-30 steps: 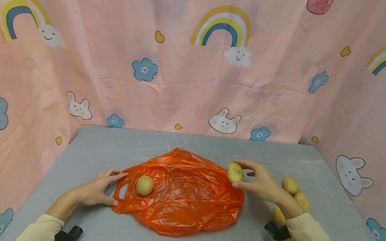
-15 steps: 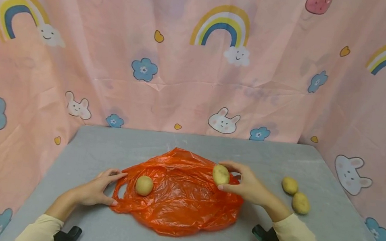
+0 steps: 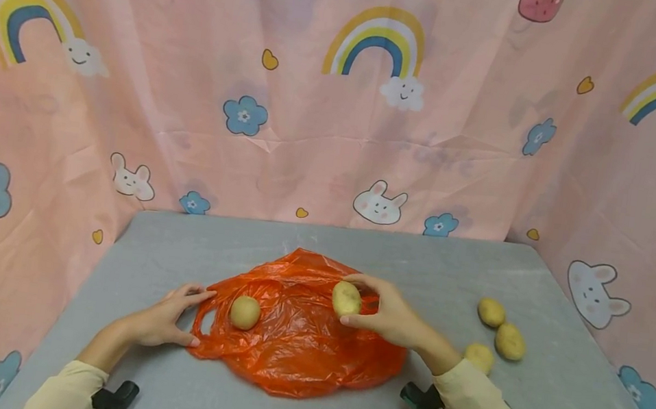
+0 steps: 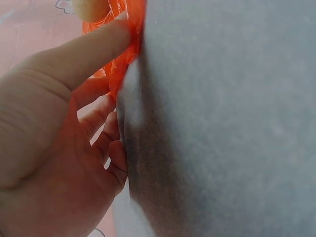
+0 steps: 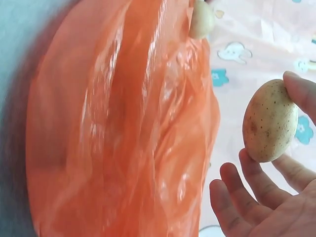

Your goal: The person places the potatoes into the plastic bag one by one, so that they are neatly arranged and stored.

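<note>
An orange-red plastic bag (image 3: 310, 340) lies flat on the grey table, its handle end toward the left. My left hand (image 3: 160, 320) rests at that end, thumb and forefinger spread apart and touching the film; in the left wrist view the thumb lies on the bag (image 4: 134, 29). One potato (image 3: 245, 312) sits on the bag near the handle opening. Over the bag's right half, my right hand (image 3: 388, 316) pinches another potato (image 3: 346, 299) between thumb and fingertips. The right wrist view shows this held potato (image 5: 270, 121) raised clear of the bag (image 5: 123, 128).
Three more potatoes lie on the right of the table: one at the back (image 3: 491, 312), one beside it (image 3: 510, 342), and one partly behind the right sleeve (image 3: 478, 357). A pink printed curtain (image 3: 309, 160) encloses the table's back and sides.
My right hand has carried its potato leftward from the bag's right edge to nearer its middle. The left hand and the potato on the bag stay put.
</note>
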The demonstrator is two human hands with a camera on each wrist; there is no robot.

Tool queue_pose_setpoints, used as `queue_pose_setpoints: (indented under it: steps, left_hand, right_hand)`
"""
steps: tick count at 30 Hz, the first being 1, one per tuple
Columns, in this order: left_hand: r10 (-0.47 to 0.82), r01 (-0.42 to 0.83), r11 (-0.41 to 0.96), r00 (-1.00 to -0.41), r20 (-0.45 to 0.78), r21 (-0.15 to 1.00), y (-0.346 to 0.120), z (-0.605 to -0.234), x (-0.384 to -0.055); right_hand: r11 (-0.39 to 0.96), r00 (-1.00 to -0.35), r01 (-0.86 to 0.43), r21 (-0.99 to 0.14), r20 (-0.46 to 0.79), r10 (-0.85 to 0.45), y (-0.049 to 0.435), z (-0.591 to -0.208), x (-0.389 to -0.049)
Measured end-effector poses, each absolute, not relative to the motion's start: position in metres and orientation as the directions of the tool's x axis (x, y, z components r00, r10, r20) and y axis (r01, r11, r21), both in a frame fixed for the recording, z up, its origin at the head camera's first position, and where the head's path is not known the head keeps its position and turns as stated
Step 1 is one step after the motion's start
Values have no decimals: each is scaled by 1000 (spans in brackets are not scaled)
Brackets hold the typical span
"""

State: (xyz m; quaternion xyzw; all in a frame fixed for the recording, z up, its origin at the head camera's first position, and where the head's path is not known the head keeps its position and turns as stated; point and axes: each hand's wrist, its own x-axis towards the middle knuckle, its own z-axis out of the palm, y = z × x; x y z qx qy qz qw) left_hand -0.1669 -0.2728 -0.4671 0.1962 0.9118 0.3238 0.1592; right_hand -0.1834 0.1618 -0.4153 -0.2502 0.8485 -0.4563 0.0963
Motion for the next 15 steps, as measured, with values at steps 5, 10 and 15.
queue_pose_setpoints:
  steps: [5,10,15]
  left_hand:
    - [463,267,714,-874,-150,647,-273,-467,-167]
    - [460,262,713,-875,-153,650,-273,-468,-167]
    - [453,249,711,-877,-158,658,-273,-468,-167]
  right_hand:
    - [439,-858,-306,-845,45,-511,150,-417,-181]
    - [422,-858,-280,-862,28,-513,138,-419,-178]
    - [402,-856,-257,-879,14,-516,125,-420,-175]
